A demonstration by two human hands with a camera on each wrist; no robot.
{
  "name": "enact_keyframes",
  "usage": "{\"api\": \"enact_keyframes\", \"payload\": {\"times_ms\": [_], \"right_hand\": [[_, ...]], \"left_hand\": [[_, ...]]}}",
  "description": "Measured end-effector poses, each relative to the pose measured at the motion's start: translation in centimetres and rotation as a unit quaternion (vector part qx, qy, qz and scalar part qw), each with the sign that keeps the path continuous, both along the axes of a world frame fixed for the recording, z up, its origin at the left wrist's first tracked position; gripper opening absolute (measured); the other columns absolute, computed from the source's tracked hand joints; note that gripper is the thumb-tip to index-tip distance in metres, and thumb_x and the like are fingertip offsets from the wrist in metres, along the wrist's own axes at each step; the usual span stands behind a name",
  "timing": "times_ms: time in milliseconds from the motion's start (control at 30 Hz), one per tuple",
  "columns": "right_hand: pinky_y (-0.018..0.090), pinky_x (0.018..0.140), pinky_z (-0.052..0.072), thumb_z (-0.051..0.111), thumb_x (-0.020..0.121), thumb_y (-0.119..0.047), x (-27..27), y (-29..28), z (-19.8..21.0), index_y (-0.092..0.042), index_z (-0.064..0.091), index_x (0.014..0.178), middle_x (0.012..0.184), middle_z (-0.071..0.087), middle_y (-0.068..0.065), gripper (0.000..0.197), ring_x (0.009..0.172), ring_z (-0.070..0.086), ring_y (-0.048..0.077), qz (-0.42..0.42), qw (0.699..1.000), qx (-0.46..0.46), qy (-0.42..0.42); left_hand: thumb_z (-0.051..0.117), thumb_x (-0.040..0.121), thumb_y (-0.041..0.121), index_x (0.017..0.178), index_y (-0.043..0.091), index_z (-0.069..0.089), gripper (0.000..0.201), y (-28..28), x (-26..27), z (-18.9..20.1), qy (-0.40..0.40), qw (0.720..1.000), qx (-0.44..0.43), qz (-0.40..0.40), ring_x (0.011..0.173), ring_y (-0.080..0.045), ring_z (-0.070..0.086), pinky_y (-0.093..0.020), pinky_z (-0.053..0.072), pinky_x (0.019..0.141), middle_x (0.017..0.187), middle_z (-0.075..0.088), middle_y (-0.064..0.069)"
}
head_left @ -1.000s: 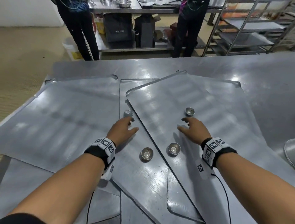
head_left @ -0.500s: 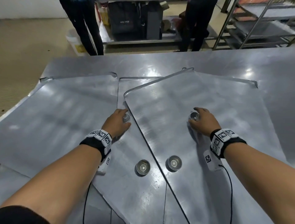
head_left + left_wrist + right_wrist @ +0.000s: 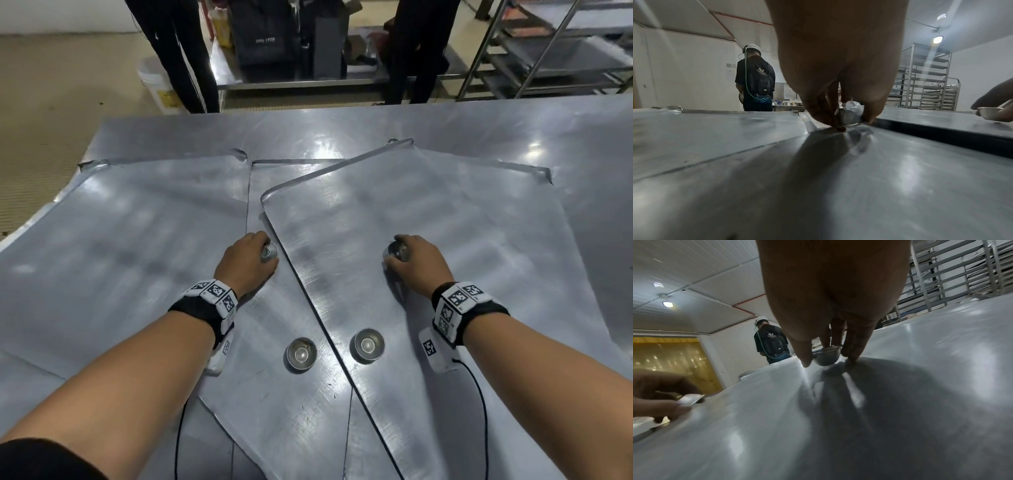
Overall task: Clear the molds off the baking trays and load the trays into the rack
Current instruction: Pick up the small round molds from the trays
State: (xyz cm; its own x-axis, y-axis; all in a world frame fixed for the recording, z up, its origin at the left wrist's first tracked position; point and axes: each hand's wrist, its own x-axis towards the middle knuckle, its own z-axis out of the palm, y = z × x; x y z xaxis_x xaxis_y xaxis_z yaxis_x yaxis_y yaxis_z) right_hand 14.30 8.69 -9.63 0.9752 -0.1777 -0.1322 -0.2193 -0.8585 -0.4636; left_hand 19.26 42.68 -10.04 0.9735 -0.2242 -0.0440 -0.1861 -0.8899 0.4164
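Note:
Several flat metal baking trays overlap on the steel table; the top tray (image 3: 445,240) lies askew over the middle tray (image 3: 274,394). My left hand (image 3: 265,255) pinches a small round metal mold (image 3: 270,251) on the middle tray, seen tilted between thumb and fingers as mold (image 3: 851,113) in the left wrist view. On the top tray my right hand (image 3: 394,255) grips a second mold (image 3: 394,251), seen as mold (image 3: 826,357) lifted a little. Two more molds stand free nearer me: one mold (image 3: 301,353) on the middle tray, the other mold (image 3: 367,345) on the top tray.
A left tray (image 3: 120,257) covers the table's left part. The tray rack (image 3: 548,51) stands beyond the table at the far right. Two people (image 3: 178,51) stand by a far counter, with a white bucket (image 3: 161,89) on the floor.
Both hands reached forward from open to close round the two far molds. The right mold has come slightly off the tray and toward the left.

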Motion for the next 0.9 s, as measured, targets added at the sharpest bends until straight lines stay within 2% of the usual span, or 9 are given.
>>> {"api": "enact_keyframes", "payload": {"times_ms": [67,133,200,300,433,633,733,833,900], "right_hand": [[0.036,0.101,0.044,0.068,0.09,-0.031,-0.5,1.2,0.0,-0.016,0.053,0.141,0.139,0.057,0.008,0.055,0.123,0.055,0.027,0.015,1.0,0.008,-0.002],[0.036,0.101,0.044,0.068,0.09,-0.033,-0.9,2.3,0.0,-0.017,0.053,0.141,0.138,0.058,0.007,0.056,0.123,0.055,0.026,0.028,1.0,0.013,-0.001],[0.036,0.101,0.044,0.069,0.089,-0.035,-1.3,3.3,-0.1,-0.018,0.053,0.141,0.138,0.058,0.006,0.058,0.123,0.055,0.026,0.037,0.999,0.021,-0.002],[0.036,0.101,0.044,0.071,0.087,-0.038,-1.9,4.5,-0.1,-0.018,0.053,0.141,0.138,0.059,0.005,0.06,0.123,0.055,0.025,0.052,0.998,0.03,-0.001],[0.034,0.101,0.041,0.071,0.086,-0.037,-2.7,5.3,-0.1,-0.019,0.053,0.141,0.139,0.058,0.004,0.061,0.126,0.053,0.025,0.061,0.997,0.039,0.005],[0.034,0.1,0.042,0.071,0.086,-0.035,-3.8,5.4,0.2,-0.019,0.054,0.141,0.138,0.058,0.004,0.06,0.125,0.054,0.024,0.064,0.997,0.033,0.017],[0.034,0.1,0.043,0.071,0.086,-0.034,-4.2,5.5,0.4,-0.019,0.053,0.141,0.138,0.059,0.004,0.06,0.124,0.054,0.024,0.061,0.997,0.032,0.021],[0.034,0.1,0.042,0.072,0.085,-0.034,-4.6,5.5,0.4,-0.019,0.053,0.142,0.139,0.058,0.004,0.061,0.125,0.053,0.024,0.056,0.998,0.032,0.023],[0.035,0.102,0.042,0.072,0.085,-0.034,-4.8,5.5,0.4,-0.018,0.052,0.142,0.14,0.057,0.005,0.063,0.126,0.053,0.025,0.051,0.998,0.036,0.023]], "left_hand": [[0.068,0.087,0.034,0.114,0.015,0.057,0.035,0.1,-0.7,0.4,-0.004,1.0,-0.026,0.016,0.092,-0.028,0.062,-0.037,0.05,0.078,0.109,0.064,-0.006],[0.069,0.086,0.034,0.128,0.017,0.055,0.048,0.2,-1.6,0.5,-0.003,0.998,-0.057,0.027,0.1,-0.026,0.061,-0.035,0.049,0.084,0.121,0.06,-0.004],[0.069,0.086,0.032,0.136,0.019,0.051,0.055,0.4,-2.6,0.5,0.002,0.996,-0.078,0.032,0.105,-0.024,0.06,-0.034,0.049,0.087,0.128,0.056,-0.002],[0.068,0.085,0.03,0.137,0.02,0.05,0.056,0.7,-3.9,0.2,0.003,0.995,-0.092,0.034,0.106,-0.022,0.059,-0.035,0.05,0.088,0.131,0.054,-0.001],[0.07,0.084,0.024,0.138,0.019,0.05,0.057,1.2,-5.3,-0.1,0.003,0.994,-0.105,0.04,0.105,-0.018,0.059,-0.027,0.045,0.085,0.131,0.053,0.0],[0.069,0.086,0.029,0.142,0.011,0.051,0.062,1.8,-6.1,0.0,0.046,0.993,-0.099,0.056,0.105,-0.018,0.058,-0.027,0.046,0.094,0.13,0.048,0.0],[0.069,0.086,0.03,0.14,0.009,0.053,0.06,2.0,-6.2,0.1,0.067,0.992,-0.09,0.065,0.102,-0.017,0.056,-0.025,0.043,0.092,0.131,0.046,-0.001],[0.07,0.085,0.03,0.132,0.008,0.059,0.053,2.2,-6.4,0.1,0.082,0.991,-0.078,0.066,0.102,-0.023,0.06,-0.027,0.045,0.091,0.131,0.046,-0.004],[0.074,0.082,0.037,0.132,0.01,0.06,0.058,2.5,-6.6,0.0,0.085,0.992,-0.07,0.061,0.106,-0.024,0.06,-0.032,0.047,0.095,0.131,0.047,-0.003]]}}
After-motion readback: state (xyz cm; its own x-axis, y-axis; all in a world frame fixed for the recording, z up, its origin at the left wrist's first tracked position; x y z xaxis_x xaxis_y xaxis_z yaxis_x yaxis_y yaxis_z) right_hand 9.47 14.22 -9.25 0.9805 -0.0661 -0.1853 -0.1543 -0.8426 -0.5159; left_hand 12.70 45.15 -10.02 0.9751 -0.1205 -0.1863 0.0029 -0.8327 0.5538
